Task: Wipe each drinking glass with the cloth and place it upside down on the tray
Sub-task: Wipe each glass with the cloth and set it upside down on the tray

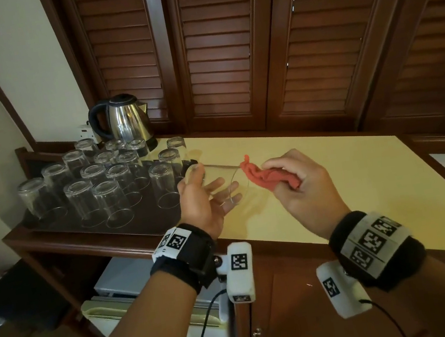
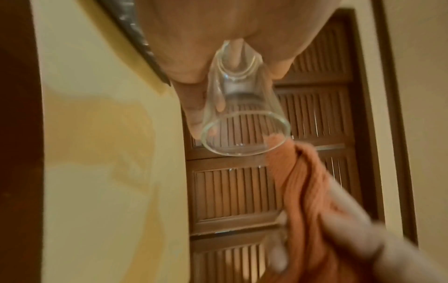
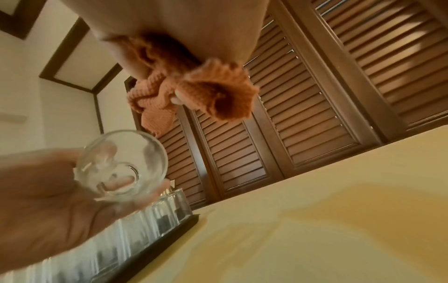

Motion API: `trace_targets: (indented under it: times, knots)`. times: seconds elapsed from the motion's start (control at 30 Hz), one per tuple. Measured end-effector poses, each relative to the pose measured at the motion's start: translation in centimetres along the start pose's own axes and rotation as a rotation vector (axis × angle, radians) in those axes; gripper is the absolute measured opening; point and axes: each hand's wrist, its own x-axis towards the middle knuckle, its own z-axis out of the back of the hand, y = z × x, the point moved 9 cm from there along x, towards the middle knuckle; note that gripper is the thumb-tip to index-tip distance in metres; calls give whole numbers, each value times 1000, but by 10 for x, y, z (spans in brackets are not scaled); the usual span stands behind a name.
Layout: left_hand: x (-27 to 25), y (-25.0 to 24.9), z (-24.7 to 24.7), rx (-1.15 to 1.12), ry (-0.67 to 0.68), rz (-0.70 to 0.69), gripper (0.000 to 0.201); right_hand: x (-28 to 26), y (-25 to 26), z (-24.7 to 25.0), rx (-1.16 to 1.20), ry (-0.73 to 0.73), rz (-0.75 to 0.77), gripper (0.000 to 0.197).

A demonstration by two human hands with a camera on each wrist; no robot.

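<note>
Both your forearms reach forward side by side, each with a black strap and white marker blocks at the wrist. Your left hand (image 1: 201, 197) is turned palm up and tilted inward, thumb raised at the far side, fingers (image 1: 226, 189) stretched out and only lightly curved, cradling the glass (image 2: 238, 114) that lies sideways across them. Your right hand (image 1: 296, 179) sits just beside it, back of the hand toward you, fingers curled in and thumb pressed down to pinch the cloth (image 1: 265, 175), which pokes out toward your left hand.
</note>
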Motion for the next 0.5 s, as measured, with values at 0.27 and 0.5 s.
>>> trace_targets:
  times: [0.27,0.5]
  knots:
    - [-19,16,-15,-85,36,24,44,-10,0,-33,-78,-8,46,31]
    - [-22,11,-4,5,-39,44,55,-32,-16,-69,-516,642,109,88]
